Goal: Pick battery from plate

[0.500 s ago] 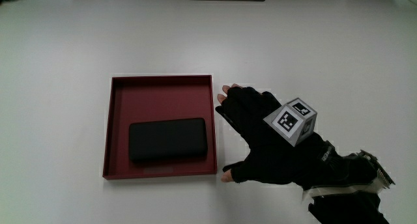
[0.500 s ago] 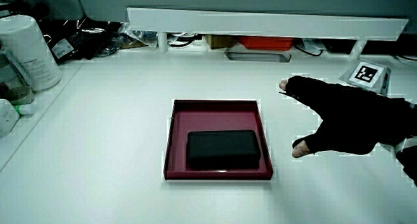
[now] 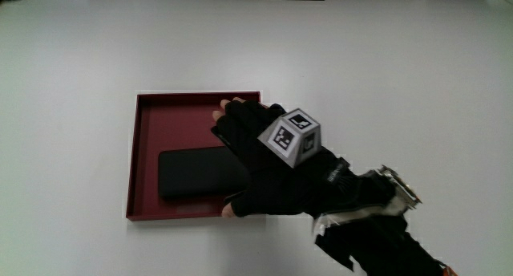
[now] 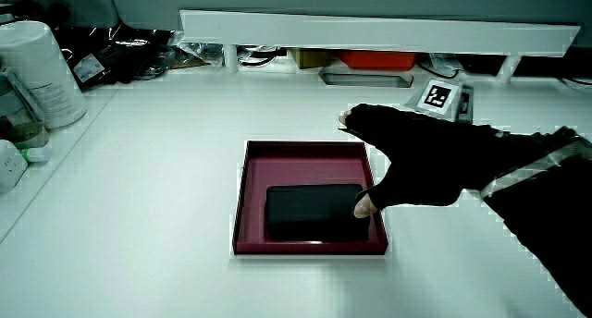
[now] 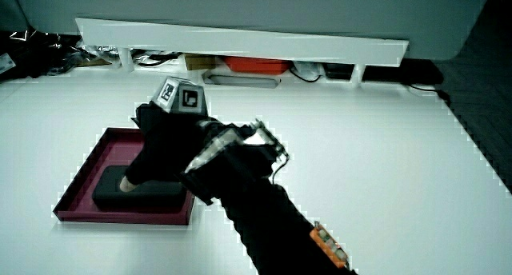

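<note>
White table (image 3: 88, 51), clean and bright, with a low white partition (image 4: 370, 30) at its edge and cluttered cables and boxes tucked under it; a pale canister (image 4: 35, 70) stands off at the table's margin; the dark red plate (image 3: 144, 131) lies mid-table, the black battery (image 3: 192, 173) flat inside it; the hand (image 3: 268, 168) hovers over the battery's end, fingers spread, thumb low beside it, nothing grasped.

Hand (image 3: 268, 168) moved from beside plate (image 3: 144, 156) to over battery (image 3: 192, 173).
</note>
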Motion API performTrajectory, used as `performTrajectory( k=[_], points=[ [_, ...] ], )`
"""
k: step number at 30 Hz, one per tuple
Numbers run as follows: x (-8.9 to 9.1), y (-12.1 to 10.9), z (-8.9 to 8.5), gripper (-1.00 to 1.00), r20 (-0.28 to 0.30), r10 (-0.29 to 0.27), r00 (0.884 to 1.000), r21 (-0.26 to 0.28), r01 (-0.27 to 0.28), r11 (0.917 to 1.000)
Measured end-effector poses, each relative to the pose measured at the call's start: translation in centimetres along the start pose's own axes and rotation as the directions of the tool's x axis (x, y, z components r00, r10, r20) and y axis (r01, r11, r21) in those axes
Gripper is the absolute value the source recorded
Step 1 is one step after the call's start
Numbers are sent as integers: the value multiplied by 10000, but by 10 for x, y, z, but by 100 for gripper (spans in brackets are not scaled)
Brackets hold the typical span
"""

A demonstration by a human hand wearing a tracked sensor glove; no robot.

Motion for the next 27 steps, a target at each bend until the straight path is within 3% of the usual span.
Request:
performTrajectory(
  k=[3,11,19,20,27],
  points=[
    [-3,15,-6,0,-124,90,9999,-115,-92,9999],
    [2,52,-29,0,17,-662,9978,-797,661,9946],
    [12,70,-46,0,-444,-1007,9939,-1261,944,9875],
    [12,72,-48,0,-208,-1113,9936,-1086,1085,9881],
    [18,88,-68,0,-144,-1490,9887,-1440,1454,9788]
  ],
)
